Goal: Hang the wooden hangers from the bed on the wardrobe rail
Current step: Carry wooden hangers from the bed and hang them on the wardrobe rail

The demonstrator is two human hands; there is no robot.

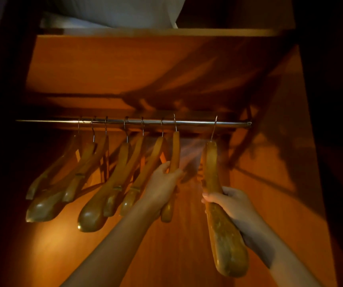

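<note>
Wooden hangers (93, 216), glossy amber, seemingly eight, on rail (189, 122)

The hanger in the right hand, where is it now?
In the head view, right of centre: the right-hand hanger, held by the right hand, hooks over the rail near its right end, beside the left-hand hanger in the left hand.

Dim amber light fills the wardrobe, brightest on the back panel (104, 65) and at the lower left. Long shadows streak the panel's upper right, and the frame's edges sink to near black. The rail (187, 122) glints. Motion blur smears between the left hanger (175, 150), held by the left hand (162, 183), and the right hanger (224, 245), held by the right hand (232, 201).
</note>
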